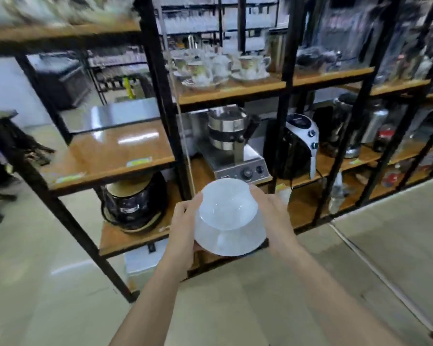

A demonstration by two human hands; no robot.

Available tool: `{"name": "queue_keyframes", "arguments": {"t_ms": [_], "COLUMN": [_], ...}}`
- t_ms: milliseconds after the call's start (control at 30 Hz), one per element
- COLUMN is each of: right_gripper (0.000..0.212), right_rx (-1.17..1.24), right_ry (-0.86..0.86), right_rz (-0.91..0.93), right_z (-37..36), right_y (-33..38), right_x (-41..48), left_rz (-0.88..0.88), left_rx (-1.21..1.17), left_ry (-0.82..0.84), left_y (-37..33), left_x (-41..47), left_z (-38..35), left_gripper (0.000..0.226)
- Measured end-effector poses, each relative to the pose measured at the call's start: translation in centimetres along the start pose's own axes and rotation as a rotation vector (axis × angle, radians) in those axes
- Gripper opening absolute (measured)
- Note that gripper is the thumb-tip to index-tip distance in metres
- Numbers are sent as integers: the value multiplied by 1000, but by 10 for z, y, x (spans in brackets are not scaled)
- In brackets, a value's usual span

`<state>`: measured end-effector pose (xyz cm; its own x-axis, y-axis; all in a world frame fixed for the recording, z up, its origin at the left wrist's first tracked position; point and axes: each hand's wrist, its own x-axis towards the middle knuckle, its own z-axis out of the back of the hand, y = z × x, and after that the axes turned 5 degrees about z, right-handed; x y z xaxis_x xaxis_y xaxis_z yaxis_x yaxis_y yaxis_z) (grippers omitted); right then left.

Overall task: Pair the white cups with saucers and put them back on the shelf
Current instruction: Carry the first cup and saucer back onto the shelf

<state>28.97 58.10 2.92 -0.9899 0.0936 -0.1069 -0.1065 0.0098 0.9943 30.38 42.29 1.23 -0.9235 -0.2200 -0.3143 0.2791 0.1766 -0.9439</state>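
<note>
I hold a white cup (227, 203) standing on a white saucer (235, 242) in front of me at waist height, before the black-framed wooden shelf (120, 156). My left hand (183, 228) grips the left side of the saucer and cup. My right hand (273, 216) grips the right side. The picture is blurred by motion. A bare shelf board lies up and to the left of the cup.
Patterned cups and saucers (218, 68) stand on the upper shelf. A steel appliance (231, 143), a black-and-white machine (300, 143) and a black pot (135, 201) fill lower boards. Black uprights (160, 91) divide the bays. Tiled floor spreads to the right.
</note>
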Motion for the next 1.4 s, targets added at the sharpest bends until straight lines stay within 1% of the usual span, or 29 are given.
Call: {"name": "queue_keyframes", "arguments": {"t_ms": [67,100,167,233,367,400,433,500,533,667,800,900,967,1000,1100,1167,1267,1333,1400], "right_gripper": [42,37,36,39,28,25,24,24,26,33,36,47,42,37,32,37,31,33,41], "right_rx": [7,-2,-4,-12,-20,-38,-56,-63,-71,-74,-92,-140,-157,-173,-217,-238,-274,-320,-340], "right_ry": [47,73,129,176,264,285,303,333,350,395,455,474,524,545,567,560,553,555,551], "right_rz": [8,9,5,33,77,86,95,111,107,74,36,56,62,58,50,56,61,57,49], "right_z": [-40,-58,-96,-133,-197,-212,-228,-259,-274,-329,-377,-411,-432,-441,-467,-483,-507,-522,-535], "right_y": [4,7,14,21,25,25,23,18,16,12,22,21,19,20,20,18,20,21,21], "right_x": [20,28,44,58,94,105,116,141,152,203,255,281,296,303,323,332,350,362,370], "left_rz": [-13,-25,-47,-38,-73,-73,-77,-77,-64,13,90,136,168,177,166,167,149,118,119], "left_rx": [-32,-42,-49,-78,-94,-92,-101,-137,-144,-163,-179,-153,-136,-130,-148,-142,-141,-145,-118], "left_ry": [-42,-55,-86,-134,-210,-231,-260,-319,-343,-422,-436,-439,-491,-521,-575,-603,-620,-616,-632], "left_y": [-20,-28,-43,-56,-76,-81,-85,-93,-96,-118,-141,-153,-160,-162,-164,-168,-176,-178,-178], "left_x": [15,21,34,53,95,105,115,136,148,194,241,272,293,304,338,357,385,396,405], "left_z": [33,47,75,103,153,163,173,191,199,225,253,274,286,293,316,329,345,353,360], "left_gripper": [56,53,49,51,71,71,64,43,41,49,51,45,43,46,53,46,32,31,33]}}
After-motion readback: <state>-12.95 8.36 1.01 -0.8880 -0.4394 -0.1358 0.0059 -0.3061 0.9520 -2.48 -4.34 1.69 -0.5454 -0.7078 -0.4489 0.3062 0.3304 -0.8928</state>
